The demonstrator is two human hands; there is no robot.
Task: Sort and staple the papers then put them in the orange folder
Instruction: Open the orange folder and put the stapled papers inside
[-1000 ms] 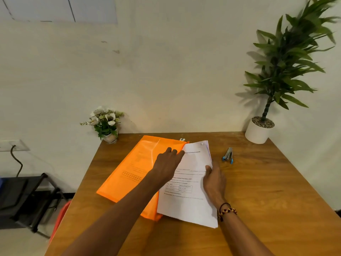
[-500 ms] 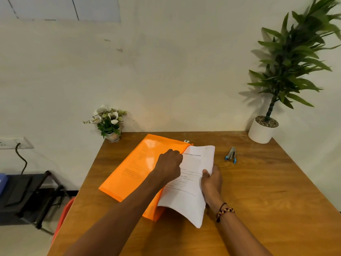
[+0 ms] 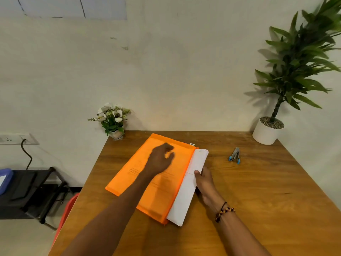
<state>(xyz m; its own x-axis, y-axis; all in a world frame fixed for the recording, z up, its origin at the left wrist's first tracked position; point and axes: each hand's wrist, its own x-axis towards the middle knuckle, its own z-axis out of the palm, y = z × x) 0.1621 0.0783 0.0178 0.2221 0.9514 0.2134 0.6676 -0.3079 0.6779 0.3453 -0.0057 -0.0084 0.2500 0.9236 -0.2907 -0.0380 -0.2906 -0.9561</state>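
An orange folder (image 3: pixel 160 196) lies slanted on the wooden table (image 3: pixel 258 200). A stack of white papers (image 3: pixel 186 196) sticks out of its right long edge, mostly inside. My right hand (image 3: pixel 203 183) grips the papers' right edge, thumb on top. My left hand (image 3: pixel 160 159) hovers blurred over the folder's upper half with loosely curled fingers, holding nothing. A small blue and silver stapler (image 3: pixel 234 156) lies to the right of the folder, apart from both hands.
A white pot with a tall green plant (image 3: pixel 266 129) stands at the back right corner. A small flower pot (image 3: pixel 114 122) sits at the back left corner. A black stand (image 3: pixel 33 189) and an orange chair edge (image 3: pixel 63 217) are left of the table.
The papers have slid leftward into the folder, only a narrow strip showing now. My left hand let go of the folder's edge and moved up and left over the folder.
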